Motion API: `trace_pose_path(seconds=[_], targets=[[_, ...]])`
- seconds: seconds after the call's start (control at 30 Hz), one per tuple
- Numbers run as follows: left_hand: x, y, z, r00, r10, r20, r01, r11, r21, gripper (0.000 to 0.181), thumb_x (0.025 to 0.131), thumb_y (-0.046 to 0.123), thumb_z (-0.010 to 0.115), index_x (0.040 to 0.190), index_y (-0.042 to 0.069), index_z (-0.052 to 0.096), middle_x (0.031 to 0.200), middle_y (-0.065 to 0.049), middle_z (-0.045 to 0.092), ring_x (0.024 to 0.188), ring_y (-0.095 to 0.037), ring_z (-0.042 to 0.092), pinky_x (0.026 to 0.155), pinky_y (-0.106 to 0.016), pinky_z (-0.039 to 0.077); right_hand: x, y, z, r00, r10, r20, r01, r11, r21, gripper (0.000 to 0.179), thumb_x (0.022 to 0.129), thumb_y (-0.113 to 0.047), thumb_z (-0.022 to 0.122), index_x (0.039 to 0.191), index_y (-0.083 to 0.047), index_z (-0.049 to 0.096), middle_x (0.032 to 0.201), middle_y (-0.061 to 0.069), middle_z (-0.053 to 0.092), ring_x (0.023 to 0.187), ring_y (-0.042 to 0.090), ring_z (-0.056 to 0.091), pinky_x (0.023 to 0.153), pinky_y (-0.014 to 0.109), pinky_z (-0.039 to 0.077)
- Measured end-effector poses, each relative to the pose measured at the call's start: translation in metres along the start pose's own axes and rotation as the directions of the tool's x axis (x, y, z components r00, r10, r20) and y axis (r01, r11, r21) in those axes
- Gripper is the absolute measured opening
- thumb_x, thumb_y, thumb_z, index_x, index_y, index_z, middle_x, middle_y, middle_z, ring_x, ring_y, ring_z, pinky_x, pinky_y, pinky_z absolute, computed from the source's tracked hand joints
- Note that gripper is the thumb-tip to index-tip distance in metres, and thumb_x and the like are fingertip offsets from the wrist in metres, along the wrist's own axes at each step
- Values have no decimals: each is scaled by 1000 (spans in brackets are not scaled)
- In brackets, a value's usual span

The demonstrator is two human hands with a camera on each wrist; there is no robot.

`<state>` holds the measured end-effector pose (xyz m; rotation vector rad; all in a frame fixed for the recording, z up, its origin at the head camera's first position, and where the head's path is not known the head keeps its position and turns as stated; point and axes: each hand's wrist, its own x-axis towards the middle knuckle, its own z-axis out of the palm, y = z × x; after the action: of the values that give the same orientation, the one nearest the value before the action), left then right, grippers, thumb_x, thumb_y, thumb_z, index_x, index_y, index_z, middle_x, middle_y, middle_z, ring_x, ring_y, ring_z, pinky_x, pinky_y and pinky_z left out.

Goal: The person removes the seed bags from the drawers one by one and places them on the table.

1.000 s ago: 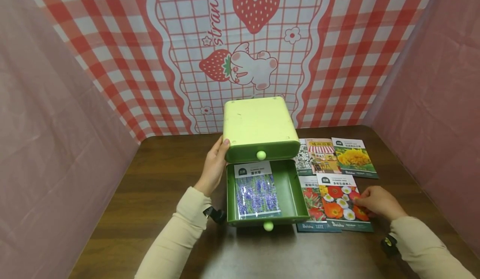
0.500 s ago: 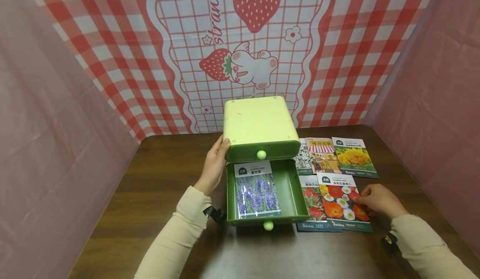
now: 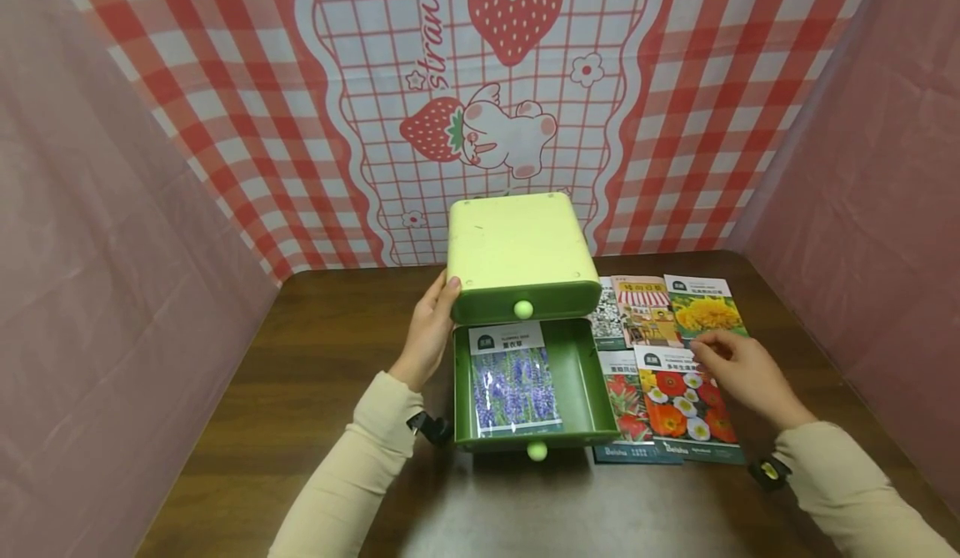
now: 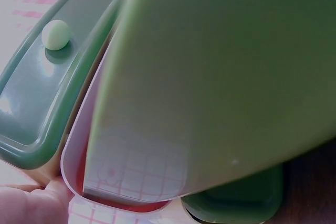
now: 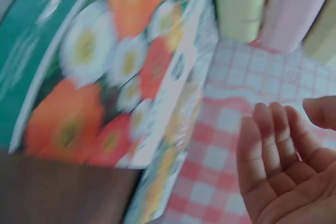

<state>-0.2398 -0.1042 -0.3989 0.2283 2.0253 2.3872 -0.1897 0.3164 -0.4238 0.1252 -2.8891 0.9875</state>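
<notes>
My left hand rests against the left side of a two-tier drawer box, which has a pale yellow top and green drawers. In the left wrist view, part of that hand shows beside the upper drawer. The lower drawer is pulled out and holds a lavender seed packet. My right hand hovers over the poppy seed packet and holds nothing. The right wrist view shows its fingers loosely bent.
More seed packets lie right of the box: one with yellow flowers, one with a striped awning, a white-flowered one, and a red-flowered one partly under the poppy packet. A checked cloth hangs behind the wooden table.
My right hand has left the lower right of the poppy packet and moved up toward its top right corner. The left hand and the box have stayed put.
</notes>
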Motion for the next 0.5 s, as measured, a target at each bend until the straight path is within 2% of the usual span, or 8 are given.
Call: trace_pose_path(seconds=[0.1,0.17,0.33,0.5], targets=[[0,0,0,1000,-6,-11,6,1000,17,65,102,43,46,156,13,24,153,-10,40,123,-22,54,112,-45,40,-1,-19,3,998,-54,-40,57,996,67,34,101,-31,55,110,1,65,91,17,69,69,2,59,58,23,50],[0,0,0,1000,-9,-19,9,1000,27,65,102,42,46,156,13,24,152,-11,43,117,-19,57,110,-44,42,-1,-33,6,995,-86,-47,90,991,95,32,101,-29,55,110,0,65,95,17,69,73,4,61,60,22,52],[0,-1,1,1000,-11,-27,11,1000,27,65,103,42,46,156,13,24,150,-12,45,110,-15,60,107,-42,45,1,-66,15,989,-141,36,136,984,116,31,101,-29,54,116,-5,65,106,14,69,86,18,64,66,25,53],[0,0,1,999,-15,-29,16,999,32,66,102,43,46,156,13,24,150,-12,45,110,-16,60,107,-43,44,2,-95,30,968,-233,91,222,968,115,29,99,-25,58,120,-5,65,114,11,67,97,24,64,78,33,56]])
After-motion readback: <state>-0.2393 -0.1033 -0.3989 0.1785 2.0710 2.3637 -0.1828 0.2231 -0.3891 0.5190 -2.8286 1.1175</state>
